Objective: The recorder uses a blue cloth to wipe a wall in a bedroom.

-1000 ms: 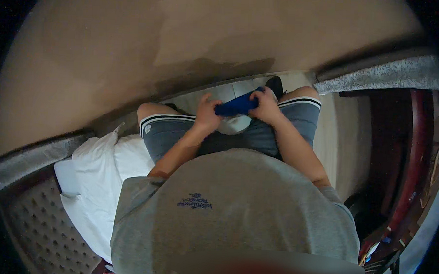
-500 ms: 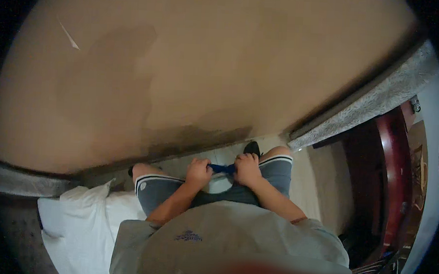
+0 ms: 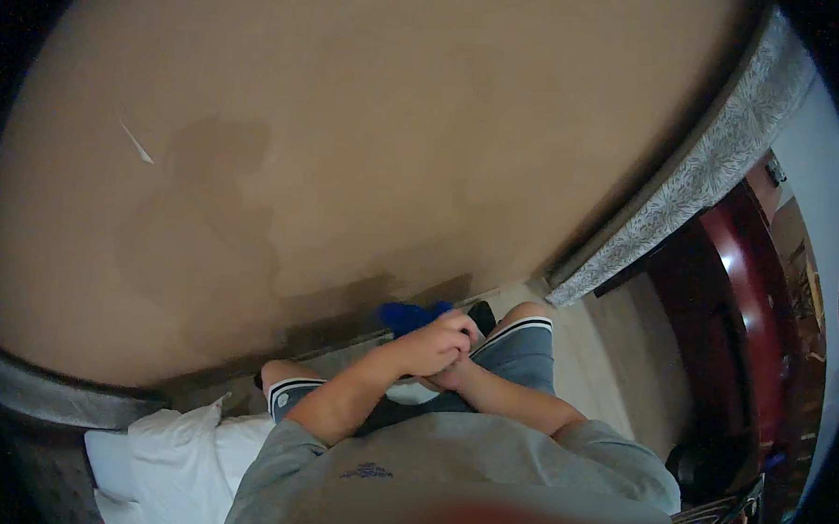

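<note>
Two hands, one left hand (image 3: pixel 435 345) and one right hand (image 3: pixel 450 374), with two forearms (image 3: pixel 521 399); one blue cloth (image 3: pixel 406 318), counted from its visible part; one pair of shorts (image 3: pixel 518 360); one grey shirt (image 3: pixel 486 448); at least one dark shoe (image 3: pixel 482 313). Surroundings: one brown wall (image 3: pixel 398 121) bearing one white streak (image 3: pixel 139 145), one patterned grey strip (image 3: pixel 695 171), one dark red furniture piece (image 3: pixel 739 271), one heap of white bedding (image 3: pixel 187 449). One pale rounded object (image 3: pixel 409 391) is counted, partly hidden.

Our left hand (image 3: pixel 435 345) lies over our right hand (image 3: pixel 453 375), a blue cloth (image 3: pixel 408 318) showing just beyond them; white bedding (image 3: pixel 175 457) lies at our left.
</note>
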`<state>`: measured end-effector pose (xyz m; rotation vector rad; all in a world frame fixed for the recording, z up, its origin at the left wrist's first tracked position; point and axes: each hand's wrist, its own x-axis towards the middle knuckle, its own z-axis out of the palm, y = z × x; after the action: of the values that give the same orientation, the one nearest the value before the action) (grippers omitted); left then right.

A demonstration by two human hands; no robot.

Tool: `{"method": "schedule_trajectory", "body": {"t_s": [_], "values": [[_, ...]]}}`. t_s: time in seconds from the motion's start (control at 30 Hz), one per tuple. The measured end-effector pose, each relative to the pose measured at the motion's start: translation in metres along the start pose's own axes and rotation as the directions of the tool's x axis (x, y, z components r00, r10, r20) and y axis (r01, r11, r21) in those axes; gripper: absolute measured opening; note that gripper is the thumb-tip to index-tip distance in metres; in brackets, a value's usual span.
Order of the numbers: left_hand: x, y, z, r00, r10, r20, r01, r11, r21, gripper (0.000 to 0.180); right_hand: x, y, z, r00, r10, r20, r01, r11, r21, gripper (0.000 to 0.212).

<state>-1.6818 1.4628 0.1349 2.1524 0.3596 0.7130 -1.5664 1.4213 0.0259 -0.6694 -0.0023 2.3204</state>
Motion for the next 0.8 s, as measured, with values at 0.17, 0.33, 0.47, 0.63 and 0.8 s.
{"method": "schedule_trajectory", "body": {"t_s": [0.17,0.33,0.47,0.63,0.8], "values": [[0.013,0.045,0.008,0.995,0.069,0.079,-0.082,0.979,0.185,0.01,-0.014,-0.022,0.044,0.955,-0.241,0.171,0.265,0.955,-0.133,0.025],[0.006,0.079,-0.026,0.993,0.08,-0.086,-0.039,0.915,0.401,0.027,-0.011,-0.115,0.116,0.82,-0.468,0.329,0.544,0.816,-0.196,0.023],[-0.006,0.094,-0.056,0.958,0.075,-0.277,0.04,0.921,0.388,0.029,-0.016,-0.164,0.159,0.642,-0.618,0.454,0.751,0.626,-0.209,0.021],[-0.009,0.118,-0.129,0.772,0.276,-0.573,0.245,0.703,0.668,0.025,-0.051,-0.194,0.207,0.203,-0.709,0.675,0.221,-0.639,-0.737,0.019],[0.024,0.143,-0.197,0.582,0.427,-0.692,0.446,0.544,0.71,0.033,-0.034,-0.216,0.277,0.056,-0.95,0.308,0.896,-0.088,-0.434,0.028]]}}
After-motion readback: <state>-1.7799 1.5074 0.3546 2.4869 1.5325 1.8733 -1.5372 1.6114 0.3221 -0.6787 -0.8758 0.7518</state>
